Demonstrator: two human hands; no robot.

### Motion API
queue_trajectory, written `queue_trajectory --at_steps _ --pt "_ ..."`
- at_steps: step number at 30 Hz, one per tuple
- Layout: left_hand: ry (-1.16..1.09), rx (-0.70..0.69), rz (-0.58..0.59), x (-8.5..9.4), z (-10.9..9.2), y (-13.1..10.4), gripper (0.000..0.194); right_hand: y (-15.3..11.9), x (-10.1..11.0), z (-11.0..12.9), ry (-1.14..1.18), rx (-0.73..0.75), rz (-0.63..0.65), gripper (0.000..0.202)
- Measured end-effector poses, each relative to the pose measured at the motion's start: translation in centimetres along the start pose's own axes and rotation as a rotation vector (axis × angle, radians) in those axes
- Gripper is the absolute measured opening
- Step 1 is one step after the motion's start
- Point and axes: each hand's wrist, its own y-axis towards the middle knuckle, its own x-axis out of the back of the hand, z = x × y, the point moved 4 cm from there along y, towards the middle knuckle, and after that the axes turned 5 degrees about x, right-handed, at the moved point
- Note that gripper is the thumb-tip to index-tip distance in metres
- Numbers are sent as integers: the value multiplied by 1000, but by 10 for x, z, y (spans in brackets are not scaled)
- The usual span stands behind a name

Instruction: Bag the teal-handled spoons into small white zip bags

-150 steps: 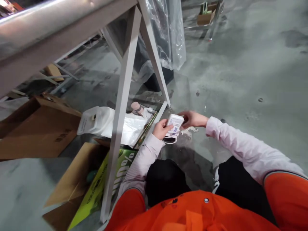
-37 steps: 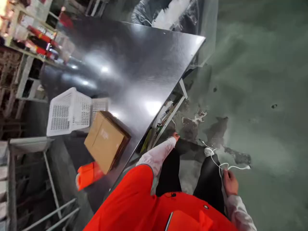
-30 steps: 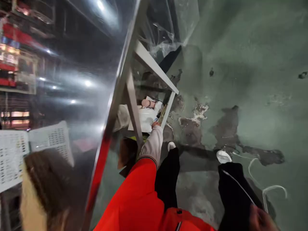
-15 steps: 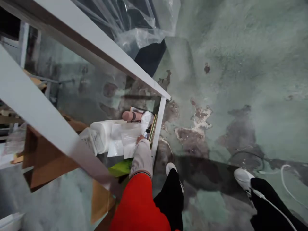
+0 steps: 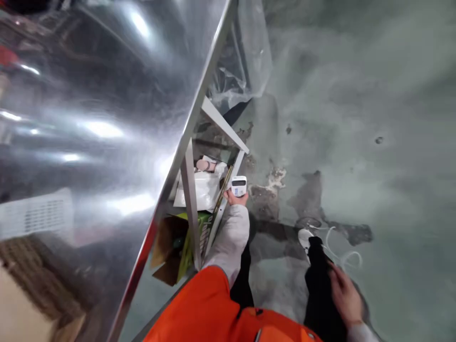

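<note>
In the head view, my left hand (image 5: 236, 198) is closed round the lower end of a small white device (image 5: 239, 185) with a dark window and a blue mark on its face. The device is held over the white frame bar of the table. My right hand (image 5: 345, 294) hangs beside my right leg, fingers loosely bent and apart, with nothing visible in it. Left of the held device, on the low shelf, lie white plastic packets (image 5: 205, 190) and a pinkish roll-shaped thing (image 5: 205, 165).
A shiny metal tabletop (image 5: 135, 95) fills the left side, with a printed sheet (image 5: 39, 216) and cardboard (image 5: 24, 304) on it. Under it stands an open green box (image 5: 185, 256). Clear plastic sheeting (image 5: 254, 47) hangs at the back. A white cable (image 5: 329, 237) lies by my right foot.
My left hand has come up from the low shelf with the white device in it. My view has risen, showing the tabletop. My right hand has come into view.
</note>
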Motion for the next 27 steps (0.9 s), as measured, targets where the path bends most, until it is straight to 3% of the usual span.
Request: queue_trajectory --at_steps 2,4,8,10,13,15,18,20,22,24,27 --pt "-36 -104 110 9 -40 -70 58 7 17 55 238 131 106 53" --pt "-79 -190 200 27 -80 -138 66 8 43 116 383 252 110 71" --pt "-167 -286 252 84 -150 -259 71 -17 100 232 594 452 223 91" --pt "-176 -338 278 118 -178 -311 71 -35 131 270 698 441 254 81" --pt "-253 -434 439 168 -210 -374 74 -61 182 299 826 399 310 54" --pt "-430 -390 538 199 -225 -399 70 -75 215 308 860 417 378 45" --pt "-874 -57 560 238 -247 -410 56 -96 252 314 862 499 521 48" --pt "-1172 106 559 262 -267 -412 46 -113 265 318 855 556 624 57" --pt "-1378 100 512 290 -286 -413 35 -133 269 322 832 595 719 65" --pt "-1473 3 428 320 -295 -417 27 -155 267 325 803 619 781 66" --pt "-1408 -144 398 366 -290 -427 27 -188 264 333 777 649 853 68"
